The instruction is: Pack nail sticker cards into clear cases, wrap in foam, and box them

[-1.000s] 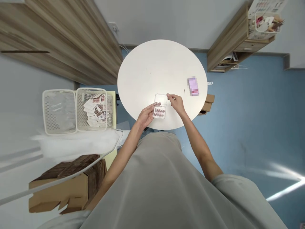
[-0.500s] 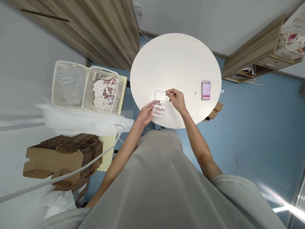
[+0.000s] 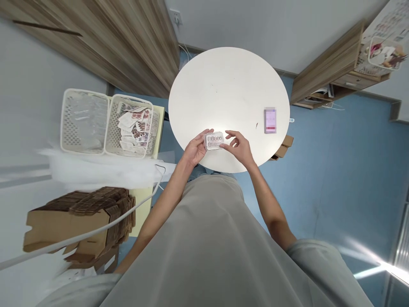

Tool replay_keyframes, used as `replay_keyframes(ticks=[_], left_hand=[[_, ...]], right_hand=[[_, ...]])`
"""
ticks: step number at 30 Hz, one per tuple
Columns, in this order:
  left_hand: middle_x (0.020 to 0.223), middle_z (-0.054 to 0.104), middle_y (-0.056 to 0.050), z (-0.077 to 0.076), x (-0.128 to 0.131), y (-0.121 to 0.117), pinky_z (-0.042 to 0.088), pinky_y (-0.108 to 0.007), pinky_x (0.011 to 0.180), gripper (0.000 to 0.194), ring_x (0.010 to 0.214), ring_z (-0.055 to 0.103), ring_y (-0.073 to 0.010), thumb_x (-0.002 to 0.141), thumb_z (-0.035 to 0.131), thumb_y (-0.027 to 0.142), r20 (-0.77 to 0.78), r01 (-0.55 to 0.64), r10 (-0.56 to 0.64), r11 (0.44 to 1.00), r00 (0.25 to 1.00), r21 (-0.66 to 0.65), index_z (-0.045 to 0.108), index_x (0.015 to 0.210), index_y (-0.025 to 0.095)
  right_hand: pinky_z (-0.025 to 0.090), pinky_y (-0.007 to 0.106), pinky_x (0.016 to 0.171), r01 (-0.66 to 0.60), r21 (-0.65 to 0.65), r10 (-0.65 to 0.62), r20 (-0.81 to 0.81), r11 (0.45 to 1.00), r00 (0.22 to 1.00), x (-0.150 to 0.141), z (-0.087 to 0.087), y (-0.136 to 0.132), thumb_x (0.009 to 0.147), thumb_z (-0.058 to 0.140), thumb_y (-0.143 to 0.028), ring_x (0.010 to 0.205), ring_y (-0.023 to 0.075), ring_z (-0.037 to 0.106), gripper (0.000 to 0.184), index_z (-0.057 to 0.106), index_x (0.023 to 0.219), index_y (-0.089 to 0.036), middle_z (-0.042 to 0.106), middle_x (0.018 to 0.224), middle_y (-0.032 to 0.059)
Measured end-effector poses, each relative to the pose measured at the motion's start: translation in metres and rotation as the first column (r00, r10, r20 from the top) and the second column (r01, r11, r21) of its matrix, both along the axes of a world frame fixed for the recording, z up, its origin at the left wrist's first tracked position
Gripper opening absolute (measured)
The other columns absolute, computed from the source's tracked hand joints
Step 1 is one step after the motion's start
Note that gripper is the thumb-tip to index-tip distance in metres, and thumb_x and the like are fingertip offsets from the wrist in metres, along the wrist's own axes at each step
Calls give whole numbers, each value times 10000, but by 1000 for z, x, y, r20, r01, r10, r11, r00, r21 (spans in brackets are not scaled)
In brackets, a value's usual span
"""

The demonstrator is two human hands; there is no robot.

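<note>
A small clear plastic case point(image 3: 214, 141) with several dark red press-on nails inside sits between both hands over the near edge of the round white table point(image 3: 228, 94). Its lid is down. My left hand point(image 3: 195, 151) grips the case's left end, thumb on top. My right hand point(image 3: 239, 147) pinches the right end with thumb and forefinger, the other fingers spread.
A blurred pink and purple card point(image 3: 270, 120) lies on the table's right side. Left of the table stand two white baskets point(image 3: 107, 123), one holding printed packets. Flattened cardboard boxes point(image 3: 79, 219) are stacked lower left. A wooden shelf point(image 3: 326, 72) stands at the right.
The case's lid, open a second ago with my right hand on it, is now folded down. Both hands have closed in on the case's ends. The view has shifted slightly.
</note>
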State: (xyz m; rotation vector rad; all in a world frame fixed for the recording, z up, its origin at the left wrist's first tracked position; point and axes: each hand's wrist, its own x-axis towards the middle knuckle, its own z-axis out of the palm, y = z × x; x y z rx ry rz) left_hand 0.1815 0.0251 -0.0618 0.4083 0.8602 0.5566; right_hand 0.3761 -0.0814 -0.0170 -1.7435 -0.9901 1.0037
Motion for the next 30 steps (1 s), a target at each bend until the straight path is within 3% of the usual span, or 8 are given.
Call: replay_keyframes(ticks=[3, 6, 14, 16, 22, 27, 30], left_hand=[[1612, 630, -126, 5, 7, 4, 493, -457, 1271, 452, 1537, 560, -301, 1036, 660, 217, 14, 27, -27, 1000, 1000, 1, 639, 1487, 199], [1603, 638, -128, 7, 12, 7, 490, -453, 1271, 422, 1549, 545, -304, 1027, 661, 206, 35, 44, -45, 999, 998, 20, 669, 1449, 185], [1543, 676, -159, 6, 5, 13, 516, -490, 1225, 370, 1498, 579, -347, 990, 757, 278, -27, 108, -107, 992, 994, 71, 733, 1342, 165], [1530, 676, -171, 2, -3, 14, 503, -514, 1233, 396, 1500, 570, -364, 962, 807, 293, -77, 128, -123, 989, 990, 68, 740, 1334, 176], [1573, 618, -193, -13, -30, 21, 486, -531, 1254, 588, 1526, 522, -401, 793, 897, 110, -171, 92, -74, 990, 983, 102, 729, 1351, 187], [1575, 616, -186, -31, -56, 36, 513, -535, 1229, 675, 1492, 567, -385, 830, 860, 222, -285, 141, -72, 963, 956, 228, 662, 1475, 201], [1514, 666, -182, -49, -73, 45, 551, -531, 1187, 669, 1417, 637, -363, 837, 845, 302, -378, 171, -46, 936, 925, 307, 658, 1471, 198]], right_hand=[[600, 330, 726, 44, -64, -49, -77, 997, 996, 2, -7, -8, 775, 915, -645, 742, 162, 668, 793, 668, 1438, -287, 771, 1130, 44], [580, 315, 631, 34, -108, -56, -210, 994, 976, 1, -14, -14, 776, 897, -653, 710, 180, 704, 873, 606, 1509, -281, 786, 1046, 36], [554, 286, 599, 79, -156, -127, -325, 985, 937, -15, -36, -15, 760, 891, -626, 753, 184, 734, 893, 590, 1521, -271, 758, 978, 14], [555, 288, 611, 107, -188, -163, -311, 976, 936, -19, -41, -11, 763, 882, -636, 758, 183, 734, 887, 592, 1513, -263, 760, 983, 18], [545, 276, 622, 109, -257, -186, -298, 960, 936, -38, -52, 12, 741, 888, -633, 746, 174, 744, 912, 580, 1503, -236, 787, 1001, 25], [533, 257, 611, 111, -266, -191, -299, 958, 935, -62, -58, 39, 761, 908, -571, 710, 162, 746, 813, 607, 1437, -236, 798, 961, 7], [527, 240, 600, 105, -301, -195, -286, 948, 938, -80, -69, 57, 795, 912, -508, 677, 145, 745, 650, 650, 1315, -220, 804, 959, 8]])
